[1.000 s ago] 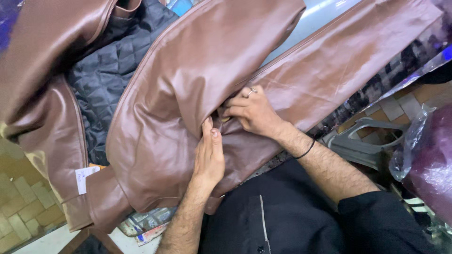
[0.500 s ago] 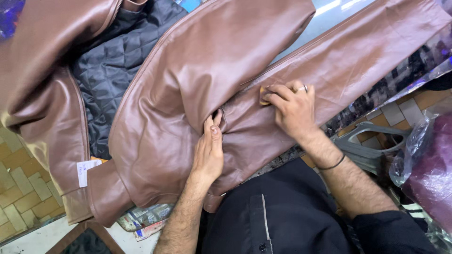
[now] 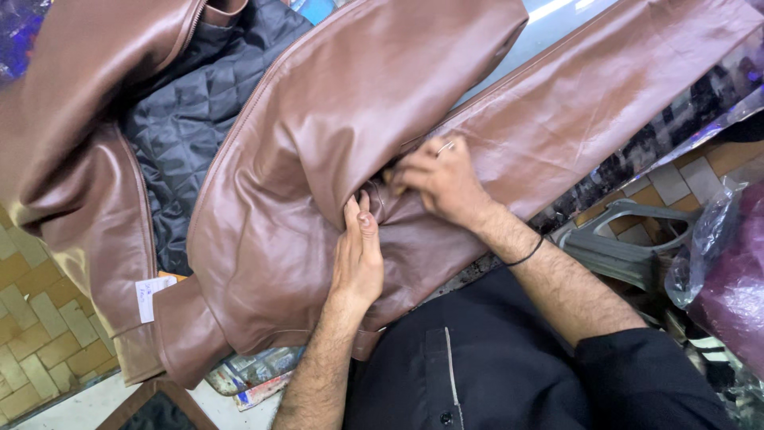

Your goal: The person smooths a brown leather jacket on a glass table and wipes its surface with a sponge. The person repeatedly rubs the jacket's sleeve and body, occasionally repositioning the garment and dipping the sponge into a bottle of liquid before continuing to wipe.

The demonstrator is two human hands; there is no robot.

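Note:
A brown leather jacket [image 3: 334, 119] lies spread on a table, front open, its dark quilted lining [image 3: 191, 111] showing. My left hand [image 3: 358, 259] presses flat on the leather near the armpit seam, fingers together. My right hand [image 3: 434, 181], with a ring on one finger, is closed on a small tan pad [image 3: 390, 177] pressed against the sleeve [image 3: 573, 103] where it joins the body. Most of the pad is hidden under my fingers.
A white tag [image 3: 146, 289] hangs at the jacket's lower left edge. A grey plastic stool [image 3: 613, 239] and a clear bag with purple contents [image 3: 728, 271] stand at the right. Tiled floor [image 3: 32, 350] shows at the lower left. Printed papers [image 3: 247, 374] lie under the jacket's hem.
My right hand slid with the pad out along the sleeve to the right, then came back left to the armpit seam. My left hand has stayed in place.

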